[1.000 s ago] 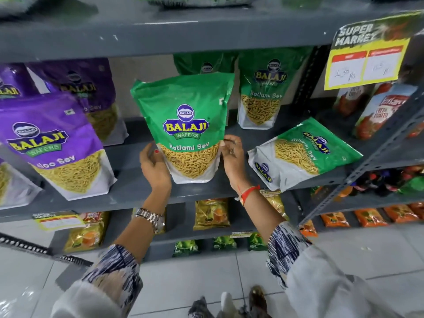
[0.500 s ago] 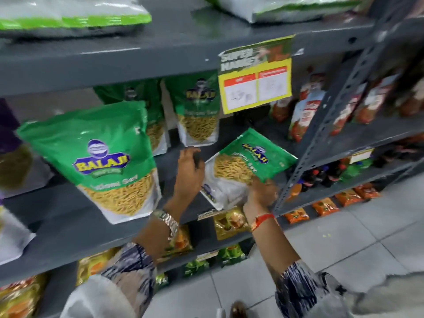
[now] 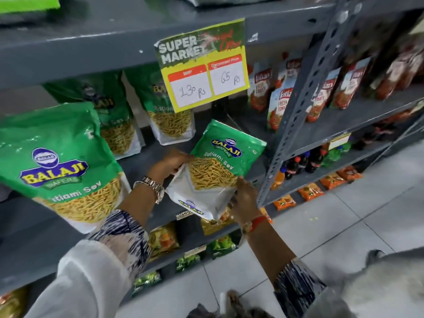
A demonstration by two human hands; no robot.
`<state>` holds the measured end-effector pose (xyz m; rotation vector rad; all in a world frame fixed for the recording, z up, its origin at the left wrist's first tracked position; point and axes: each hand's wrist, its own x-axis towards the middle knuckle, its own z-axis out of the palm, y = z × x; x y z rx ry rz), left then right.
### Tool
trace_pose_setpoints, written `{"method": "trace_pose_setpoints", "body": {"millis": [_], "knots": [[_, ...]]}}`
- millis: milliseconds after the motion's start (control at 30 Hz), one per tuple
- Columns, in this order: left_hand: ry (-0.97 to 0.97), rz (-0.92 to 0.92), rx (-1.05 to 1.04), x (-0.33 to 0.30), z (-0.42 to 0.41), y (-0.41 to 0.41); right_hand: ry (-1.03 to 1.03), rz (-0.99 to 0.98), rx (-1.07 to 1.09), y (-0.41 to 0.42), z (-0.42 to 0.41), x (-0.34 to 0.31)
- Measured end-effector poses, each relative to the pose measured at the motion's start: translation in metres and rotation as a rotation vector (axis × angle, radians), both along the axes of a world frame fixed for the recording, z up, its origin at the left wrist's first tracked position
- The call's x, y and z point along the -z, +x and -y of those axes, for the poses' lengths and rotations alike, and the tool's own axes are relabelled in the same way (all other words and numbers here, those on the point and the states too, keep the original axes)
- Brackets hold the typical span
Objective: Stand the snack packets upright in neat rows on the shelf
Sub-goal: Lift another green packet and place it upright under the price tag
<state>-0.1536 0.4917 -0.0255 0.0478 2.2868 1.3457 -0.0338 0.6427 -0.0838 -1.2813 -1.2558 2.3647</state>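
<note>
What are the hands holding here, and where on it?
Both hands hold one tilted green snack packet: the left hand at its left edge, the right hand at its lower right corner.

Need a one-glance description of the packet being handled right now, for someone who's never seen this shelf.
Find the yellow price sign hanging from the grey shelf. Just below it is a green Ratlami Sev packet, gripped by the left hand and right hand. Unlike the green packets standing upright on the shelf, this one is tilted and held.
</note>
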Motion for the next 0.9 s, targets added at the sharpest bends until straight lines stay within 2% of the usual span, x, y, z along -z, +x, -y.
{"method": "trace_pose_setpoints", "body": {"millis": [167, 267, 367, 533, 767, 900], "knots": [[0.382, 0.145, -0.218, 0.017, 0.011, 0.031, -0.071, -0.032, -0.101, 0.02, -0.005, 0.0], [0.478, 0.236, -0.297, 0.023, 0.021, 0.052, -0.117, -0.068, -0.128, 0.034, -0.009, -0.015], [0.576, 0.273, -0.366, 0.03, 0.037, 0.077, -0.16, -0.188, -0.231, 0.054, -0.012, -0.034], [0.725, 0.229, -0.313, 0.022, 0.054, 0.129, -0.118, -0.324, -0.331, 0.081, -0.007, -0.051], [0.774, 0.188, -0.311, 0.021, 0.07, 0.142, -0.043, -0.418, -0.343, 0.093, -0.004, -0.056], [0.788, 0.091, -0.36, 0.005, 0.082, 0.145, 0.044, -0.424, -0.374, 0.077, 0.007, -0.066]]}}
